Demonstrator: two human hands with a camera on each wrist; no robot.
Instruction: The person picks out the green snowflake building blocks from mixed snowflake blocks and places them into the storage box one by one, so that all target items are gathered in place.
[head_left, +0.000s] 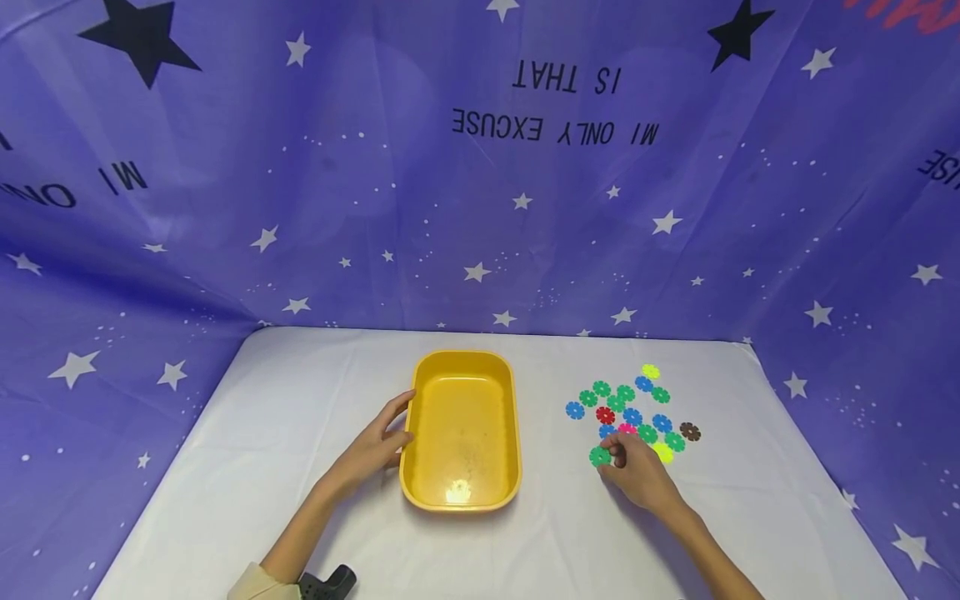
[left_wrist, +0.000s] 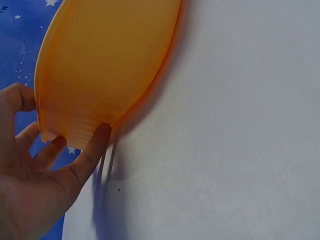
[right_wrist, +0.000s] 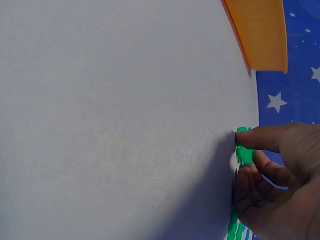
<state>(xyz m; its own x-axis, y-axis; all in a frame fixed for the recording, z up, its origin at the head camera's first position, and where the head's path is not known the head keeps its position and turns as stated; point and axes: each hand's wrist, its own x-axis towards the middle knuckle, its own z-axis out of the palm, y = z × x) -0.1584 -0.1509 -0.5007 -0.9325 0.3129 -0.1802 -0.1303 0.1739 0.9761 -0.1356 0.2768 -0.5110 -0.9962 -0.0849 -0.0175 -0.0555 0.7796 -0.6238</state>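
Observation:
A yellow rectangular tray stands on the white-covered table. My left hand holds its left side, with fingers up at the rim and the thumb low against the outer wall in the left wrist view. To the tray's right, my right hand pinches a green notched disc between thumb and fingers. In the right wrist view that green disc stands on edge beside the thumb. Just beyond this hand lie more notched discs, among them a red one and a brown one. The hand partly covers a pink disc.
Several blue, green and yellow discs, such as a blue one and a yellow one, lie loosely on the white cloth. A purple star-printed curtain rises behind the table and along both sides.

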